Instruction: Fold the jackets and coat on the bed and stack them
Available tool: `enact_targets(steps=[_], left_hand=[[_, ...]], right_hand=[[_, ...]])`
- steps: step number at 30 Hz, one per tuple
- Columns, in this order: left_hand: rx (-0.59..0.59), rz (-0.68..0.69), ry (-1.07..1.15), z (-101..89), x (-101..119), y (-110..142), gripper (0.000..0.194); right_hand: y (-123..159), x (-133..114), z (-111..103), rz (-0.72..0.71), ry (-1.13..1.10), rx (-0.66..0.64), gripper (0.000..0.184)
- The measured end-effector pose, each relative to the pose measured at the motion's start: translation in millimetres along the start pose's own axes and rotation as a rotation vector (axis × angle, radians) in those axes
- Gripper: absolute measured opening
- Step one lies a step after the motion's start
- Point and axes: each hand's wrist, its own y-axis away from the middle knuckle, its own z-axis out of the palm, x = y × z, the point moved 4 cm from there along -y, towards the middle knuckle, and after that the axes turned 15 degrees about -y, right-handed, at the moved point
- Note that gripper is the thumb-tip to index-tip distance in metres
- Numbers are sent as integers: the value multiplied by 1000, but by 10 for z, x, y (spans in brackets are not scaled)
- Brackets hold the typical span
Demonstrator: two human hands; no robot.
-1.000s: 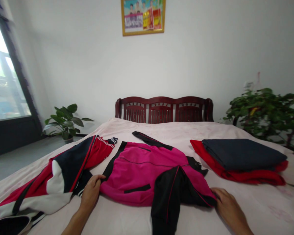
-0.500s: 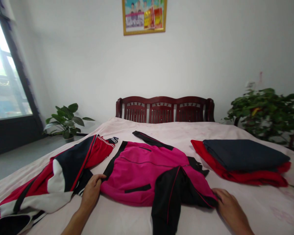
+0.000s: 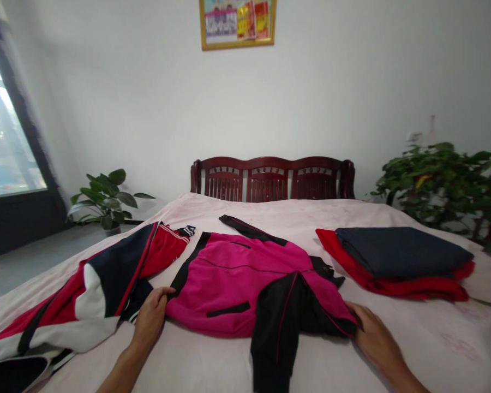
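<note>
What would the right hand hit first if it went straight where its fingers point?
The right hand would meet the pink and black jacket first; its fingers look right at the edge, though depth is unclear.

On the bed (image 3: 425,349) I've got a jacket (image 3: 233,284) centred, a garment (image 3: 94,289) left of it, folded clothes (image 3: 396,254) to its right, and the headboard (image 3: 272,180) far behind.

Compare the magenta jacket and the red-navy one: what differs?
The magenta-and-black track jacket lies spread wide, sleeves apart; the red, navy and white track jacket lies in a narrower, rumpled length. The first is mostly magenta with black panels; the second has bolder colour blocks. Both lie on the same pale bedspread.
</note>
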Motion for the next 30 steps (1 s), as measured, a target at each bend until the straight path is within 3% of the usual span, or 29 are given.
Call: enact_targets(steps=[3, 6, 10, 13, 17, 23, 26, 30], left_hand=[[19, 58, -34, -65, 85, 40, 33], [7, 271, -122, -159, 300, 129, 32], [-158, 594, -226, -206, 599, 277, 27], [-269, 735, -281, -212, 718, 355, 40], [-334, 761, -332, -225, 718, 397, 33], [-363, 637, -341, -215, 610, 378, 33], [-372, 649, -325, -220, 655, 396, 33], [-356, 671, -322, -252, 746, 433, 36]], right_hand=[[22, -108, 44, -56, -25, -28, 61], [45, -187, 49, -97, -30, -18, 62], [80, -342, 2, -155, -127, -12, 58], [92, -462, -66, -138, -193, -6, 43], [88, -456, -213, -15, -224, 95, 30], [104, -310, -257, 164, -85, 20, 23], [81, -557, -202, -18, -43, 81, 39], [94, -1216, 123, -402, 55, -78, 73]])
